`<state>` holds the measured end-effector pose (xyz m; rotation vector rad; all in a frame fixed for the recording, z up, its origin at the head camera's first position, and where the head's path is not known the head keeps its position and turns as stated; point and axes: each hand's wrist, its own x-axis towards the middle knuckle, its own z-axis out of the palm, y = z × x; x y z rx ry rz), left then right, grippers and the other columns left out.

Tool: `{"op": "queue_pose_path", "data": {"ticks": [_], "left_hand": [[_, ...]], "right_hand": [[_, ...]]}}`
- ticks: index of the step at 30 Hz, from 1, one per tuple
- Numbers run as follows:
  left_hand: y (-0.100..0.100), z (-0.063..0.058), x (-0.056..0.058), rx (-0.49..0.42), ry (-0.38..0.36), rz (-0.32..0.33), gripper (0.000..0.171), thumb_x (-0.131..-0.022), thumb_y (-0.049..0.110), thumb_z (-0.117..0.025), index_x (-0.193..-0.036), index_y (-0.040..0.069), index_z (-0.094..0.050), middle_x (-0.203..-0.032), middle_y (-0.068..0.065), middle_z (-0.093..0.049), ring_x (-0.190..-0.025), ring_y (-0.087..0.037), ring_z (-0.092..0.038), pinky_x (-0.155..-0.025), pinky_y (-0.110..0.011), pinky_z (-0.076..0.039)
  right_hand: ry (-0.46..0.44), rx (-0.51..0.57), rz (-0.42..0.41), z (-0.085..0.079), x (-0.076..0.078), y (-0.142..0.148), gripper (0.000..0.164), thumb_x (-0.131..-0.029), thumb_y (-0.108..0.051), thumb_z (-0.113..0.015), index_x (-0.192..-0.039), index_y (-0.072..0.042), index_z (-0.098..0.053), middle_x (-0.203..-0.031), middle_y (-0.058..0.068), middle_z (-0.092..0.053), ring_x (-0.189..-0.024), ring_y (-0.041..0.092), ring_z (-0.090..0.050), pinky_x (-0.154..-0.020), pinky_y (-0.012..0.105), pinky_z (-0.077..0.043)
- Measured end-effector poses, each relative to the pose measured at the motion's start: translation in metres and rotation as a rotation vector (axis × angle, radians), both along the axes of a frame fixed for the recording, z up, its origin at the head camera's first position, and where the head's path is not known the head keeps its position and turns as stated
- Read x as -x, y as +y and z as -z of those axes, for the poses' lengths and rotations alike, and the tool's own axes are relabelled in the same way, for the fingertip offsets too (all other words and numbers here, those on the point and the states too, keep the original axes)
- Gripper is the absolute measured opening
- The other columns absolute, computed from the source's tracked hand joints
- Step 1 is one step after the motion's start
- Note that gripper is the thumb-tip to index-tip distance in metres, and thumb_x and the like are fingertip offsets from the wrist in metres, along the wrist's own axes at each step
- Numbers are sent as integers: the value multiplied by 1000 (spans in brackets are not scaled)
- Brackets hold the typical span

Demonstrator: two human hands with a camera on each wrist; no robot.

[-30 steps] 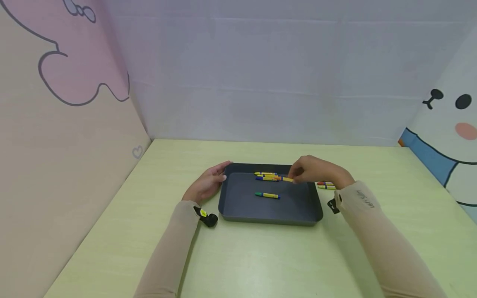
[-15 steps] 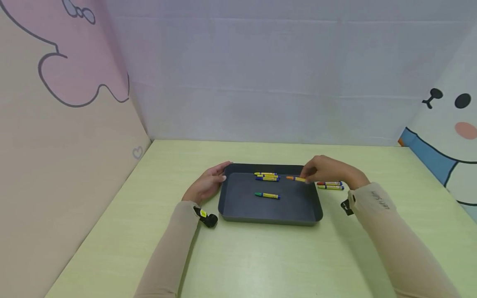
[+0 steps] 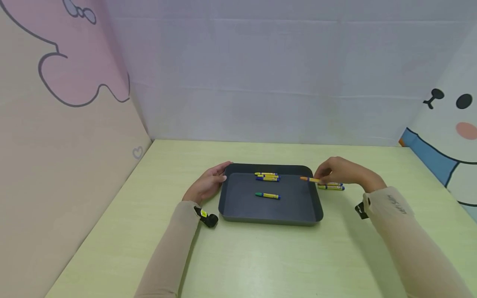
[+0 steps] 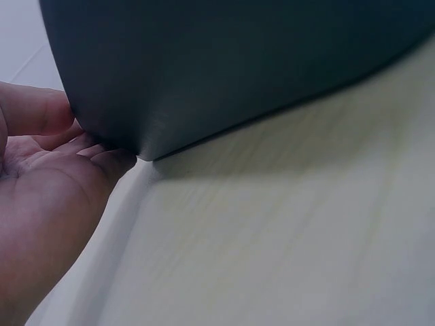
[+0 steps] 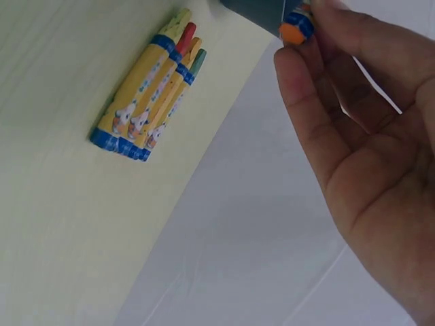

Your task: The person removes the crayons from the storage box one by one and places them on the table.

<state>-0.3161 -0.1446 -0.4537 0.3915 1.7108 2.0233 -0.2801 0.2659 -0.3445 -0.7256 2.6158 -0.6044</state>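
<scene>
Over edge of tray [image 3: 270, 221], right-hand grip [image 3: 340, 171] pinches crayon [image 3: 309, 179]: orange tip, yellow wrapper, apparently dark-banded.

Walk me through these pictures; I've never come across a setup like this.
There is no machine here, just a person's two bare hands. The wide picture looks down from a camera worn on the head; the two close ones are taken from the left and right wrists.

On the pale table sits a dark tray with four crayons inside, one of them a green crayon apart from the rest. To the tray's right lies a row of crayons.

The left hand touches the tray's left side. The right hand pinches an orange crayon near the tray's right edge.
</scene>
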Motion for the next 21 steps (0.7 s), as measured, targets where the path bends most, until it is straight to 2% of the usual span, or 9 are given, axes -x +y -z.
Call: {"op": "queue_pose_path", "data": {"ticks": [9,16,21], "left_hand": [[0,-1,-1,-6,-1,2,64,-95,-13,-33,-154,4,-16,-163,-6,-4,-150,-19,-6,-108,-26,-27],[1,-1,0,-10,3,12,64,-95,-13,-32,-154,4,-15,-163,-6,-5,-150,-21,-7,-117,-37,-18],[1,-1,0,-10,4,10,63,-95,-13,-32,-154,4,-15,-163,-7,-5,-150,-22,-8,-118,-41,-15]], "right_hand": [[-8,-25,33,-1,-4,17,17,-88,-6,-65,-102,0,-71,-93,5,-72,-82,13,-65,-72,31,-52],[0,-46,45,4,-4,28,19,-87,-7,-66,-104,2,-70,-94,5,-72,-84,16,-66,-73,34,-53],[-9,-39,59,8,-4,35,20,-87,-6,-66,-104,3,-70,-96,6,-72,-85,18,-67,-74,34,-54]]}}
